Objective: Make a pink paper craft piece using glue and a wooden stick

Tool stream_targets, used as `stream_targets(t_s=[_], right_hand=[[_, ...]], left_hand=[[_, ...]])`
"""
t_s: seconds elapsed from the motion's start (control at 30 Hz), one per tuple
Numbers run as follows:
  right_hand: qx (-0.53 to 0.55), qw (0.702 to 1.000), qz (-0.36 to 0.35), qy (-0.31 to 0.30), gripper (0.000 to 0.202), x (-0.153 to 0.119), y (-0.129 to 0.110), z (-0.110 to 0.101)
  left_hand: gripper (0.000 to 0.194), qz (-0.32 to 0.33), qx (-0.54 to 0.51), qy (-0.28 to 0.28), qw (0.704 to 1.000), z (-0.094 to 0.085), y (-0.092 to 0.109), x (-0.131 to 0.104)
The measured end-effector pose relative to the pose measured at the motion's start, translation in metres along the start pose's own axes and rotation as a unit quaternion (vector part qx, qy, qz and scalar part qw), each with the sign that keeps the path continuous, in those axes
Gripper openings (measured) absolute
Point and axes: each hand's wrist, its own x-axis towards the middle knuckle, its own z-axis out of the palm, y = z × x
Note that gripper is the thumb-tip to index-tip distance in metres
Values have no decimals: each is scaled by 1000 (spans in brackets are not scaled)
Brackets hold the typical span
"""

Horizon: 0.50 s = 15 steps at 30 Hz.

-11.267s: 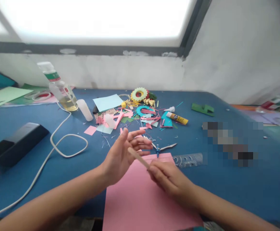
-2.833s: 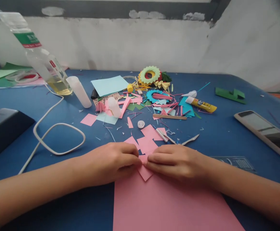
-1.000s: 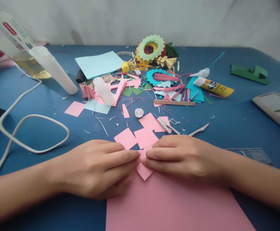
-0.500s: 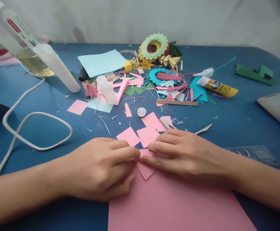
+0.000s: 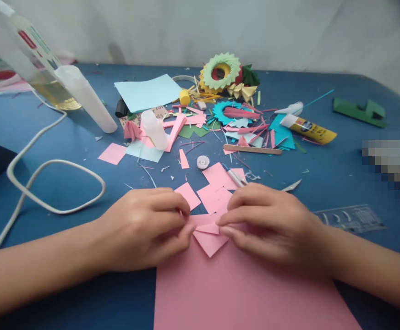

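A small folded piece of pink paper (image 5: 209,242) rests at the far end of a large pink sheet (image 5: 248,298), one corner pointing toward me. My left hand (image 5: 151,229) pinches its left end between thumb and curled fingers. At the right end, my right hand (image 5: 271,224) pinches it the same way. A narrow folded flap shows between the fingertips. Just beyond my fingers lie several pink paper squares (image 5: 214,198), with a pen-like tool (image 5: 234,176) across them. The blade of a cutter (image 5: 292,185) pokes out behind my right hand.
A glue tube (image 5: 311,129), a wooden stick (image 5: 251,149), a white cap (image 5: 203,162) and paper scraps lie farther back. Folded paper rings (image 5: 220,73) sit near the wall. On the left are bottles (image 5: 86,98) and a white cable (image 5: 57,211); right, a clear stencil (image 5: 353,219).
My fingertips have drawn apart, and the folded flap between them now shows. My right hand has gone from flat-lying fingers to a pinch. The view has shifted slightly.
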Motion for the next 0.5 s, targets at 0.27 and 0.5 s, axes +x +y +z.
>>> stream_targets(t_s=[0.27,0.5], right_hand=[[186,974,110,72,13,8,-20,8],[208,970,102,68,11,9,-24,10]], left_hand=[[10,-106,-114,106,982,-3,18,6],[8,-131,-148,108,974,-4,26,8]])
